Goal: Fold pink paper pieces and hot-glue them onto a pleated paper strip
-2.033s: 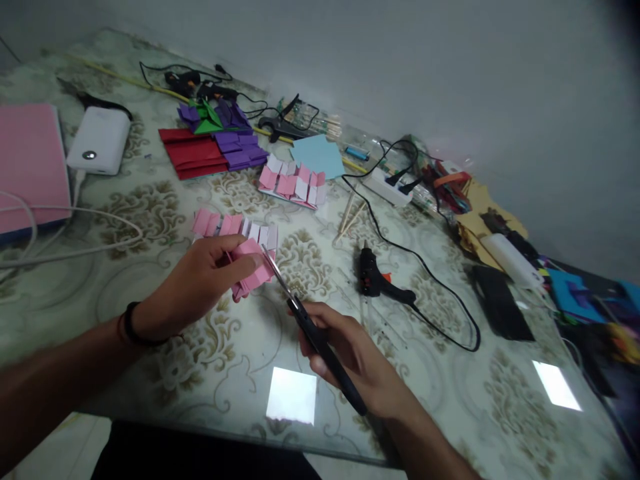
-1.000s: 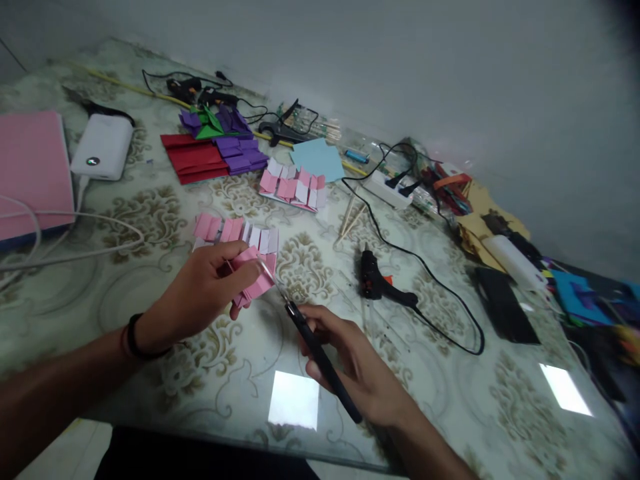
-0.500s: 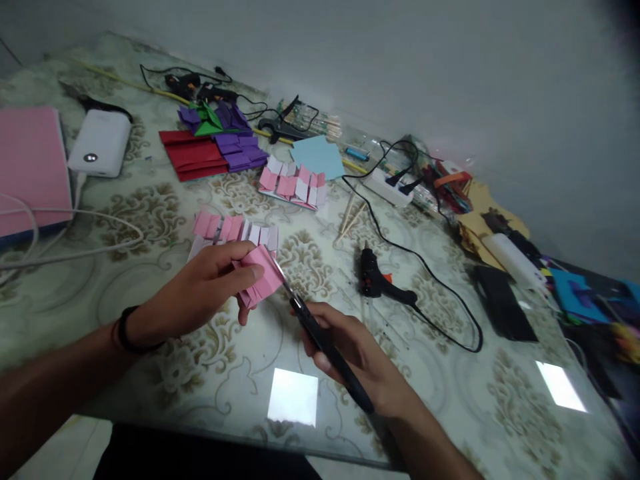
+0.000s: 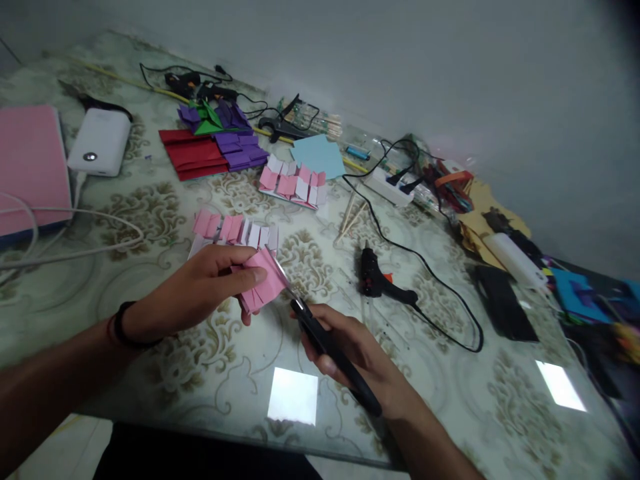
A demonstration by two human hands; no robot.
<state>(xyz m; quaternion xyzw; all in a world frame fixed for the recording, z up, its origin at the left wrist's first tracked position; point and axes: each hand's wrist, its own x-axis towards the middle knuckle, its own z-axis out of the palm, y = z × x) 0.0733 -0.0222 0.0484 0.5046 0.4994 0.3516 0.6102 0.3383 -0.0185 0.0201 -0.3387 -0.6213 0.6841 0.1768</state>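
My left hand (image 4: 220,279) pinches a folded piece of pink paper (image 4: 269,285) between thumb and fingers, above the table. My right hand (image 4: 350,350) is wrapped round the black handles of a pair of scissors (image 4: 327,347). Their metal blades point up and left and lie along the right edge of the pink paper; whether paper is between the blades I cannot tell. Just behind my left hand lies a row of pink and white folded paper pieces (image 4: 233,229), partly hidden by the hand. A similar pink and white folded set (image 4: 295,182) lies farther back.
A black glue gun (image 4: 380,277) with a looping cord lies right of my hands. Behind are red folded paper (image 4: 195,155), purple folded paper (image 4: 241,152), light blue paper (image 4: 319,155) and a white power strip (image 4: 387,189). A white power bank (image 4: 101,142) stands left, beside pink sheets (image 4: 33,170).
The pink paper has dipped and tilted slightly in my left hand. My right hand and the scissors have shifted a little to the right and down.
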